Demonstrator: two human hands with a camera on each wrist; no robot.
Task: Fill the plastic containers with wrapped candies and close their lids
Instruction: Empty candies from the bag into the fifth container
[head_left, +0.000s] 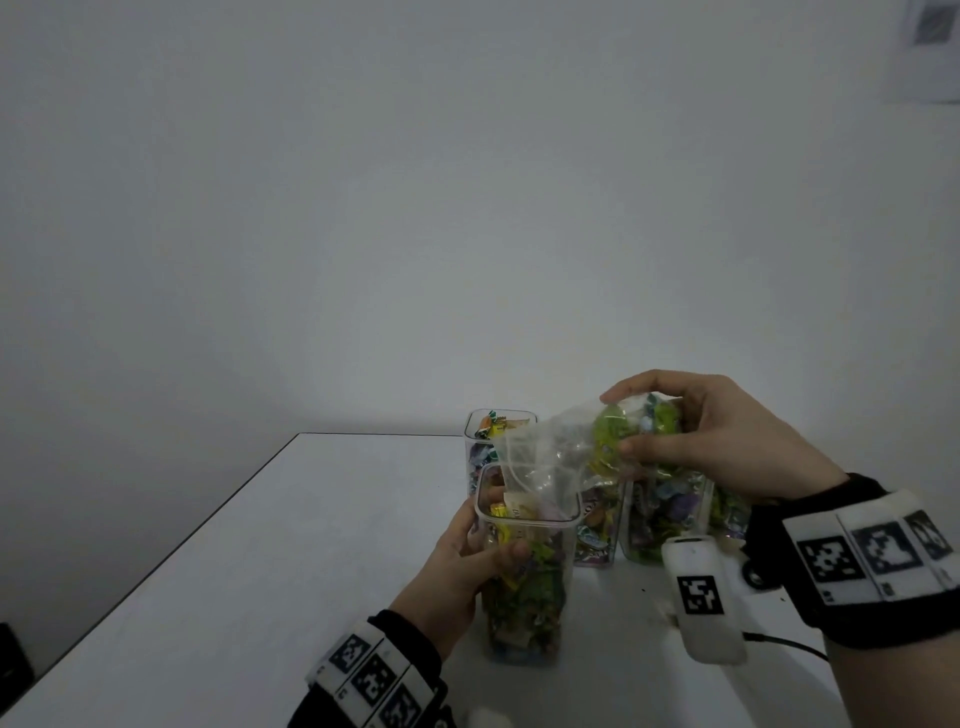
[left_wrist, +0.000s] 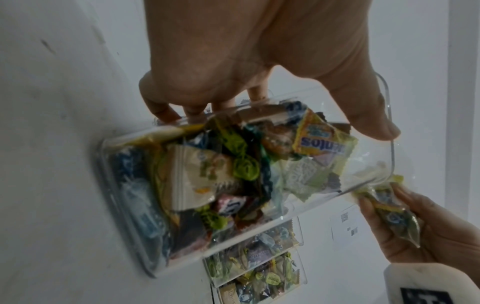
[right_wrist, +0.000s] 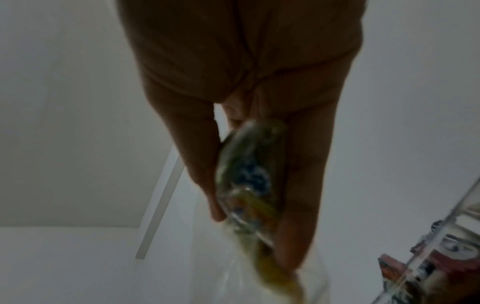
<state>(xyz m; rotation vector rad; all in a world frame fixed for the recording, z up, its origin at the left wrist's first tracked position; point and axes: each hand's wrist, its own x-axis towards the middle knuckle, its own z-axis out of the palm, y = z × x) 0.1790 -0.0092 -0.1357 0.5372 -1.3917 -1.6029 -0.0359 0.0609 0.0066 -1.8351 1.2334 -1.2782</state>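
A tall clear plastic container (head_left: 524, 587) stands on the white table, more than half full of wrapped candies (left_wrist: 233, 168). My left hand (head_left: 467, 561) grips its side near the rim, thumb in front, fingers behind. My right hand (head_left: 706, 436) holds a clear plastic bag (head_left: 571, 452) of green and yellow candies, tipped with its open mouth over the container's rim. In the right wrist view the bag (right_wrist: 249, 185) sits pinched between thumb and fingers, blurred. The container has no lid on it.
Several other clear containers (head_left: 660, 514) filled with candies stand close behind, one open-topped at the back (head_left: 498, 431). A white marker block (head_left: 701, 597) with a cable hangs under my right wrist. The table's left edge (head_left: 208, 519) runs diagonally; a paper sheet (head_left: 930, 47) hangs on the wall.
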